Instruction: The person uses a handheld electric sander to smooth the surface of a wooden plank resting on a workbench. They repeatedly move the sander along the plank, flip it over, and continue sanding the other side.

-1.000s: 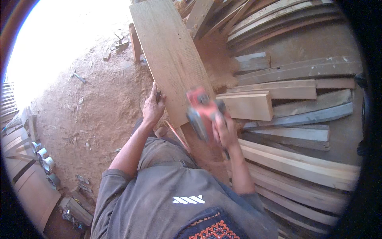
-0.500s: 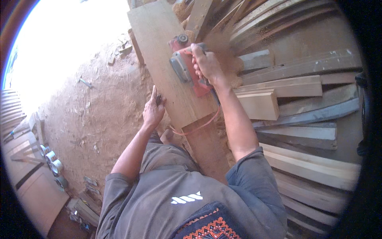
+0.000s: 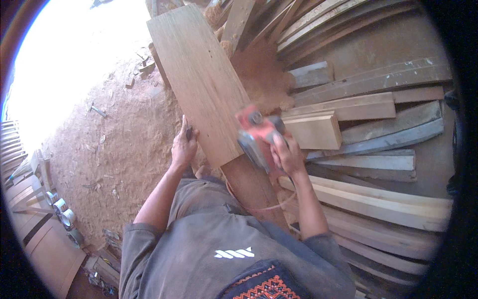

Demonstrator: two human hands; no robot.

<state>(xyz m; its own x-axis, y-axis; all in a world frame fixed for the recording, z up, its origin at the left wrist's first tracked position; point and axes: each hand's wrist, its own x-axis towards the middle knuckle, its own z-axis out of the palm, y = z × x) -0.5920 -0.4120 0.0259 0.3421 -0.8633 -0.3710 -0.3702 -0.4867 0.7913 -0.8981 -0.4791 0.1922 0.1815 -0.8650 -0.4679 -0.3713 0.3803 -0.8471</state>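
A red and grey electric hand planer [image 3: 255, 130] is in my right hand [image 3: 289, 154], whose fingers wrap its handle. The planer is slightly blurred and sits at the near right corner of a wide, pale wooden board [image 3: 199, 74]. Whether its sole touches the wood I cannot tell. My left hand [image 3: 184, 147] is beside the board's left edge, its index finger pointing along it. A small dark thing shows between its curled fingers, too hidden to name. Under the board runs a darker, dusty plank [image 3: 249, 182].
Stacked planks and beams [image 3: 368, 199] fill the right side. Sawdust [image 3: 261, 74] heaps by the board's right edge. A hammer [image 3: 98, 110] lies on the dusty floor at left. Several tape rolls [image 3: 67, 217] stand farther left. A reddish cord [image 3: 259, 207] loops near my waist.
My right hand has drawn the planer back toward me, off the middle of the board to its near right corner. My left hand stays by the left edge, and the view has shifted slightly.
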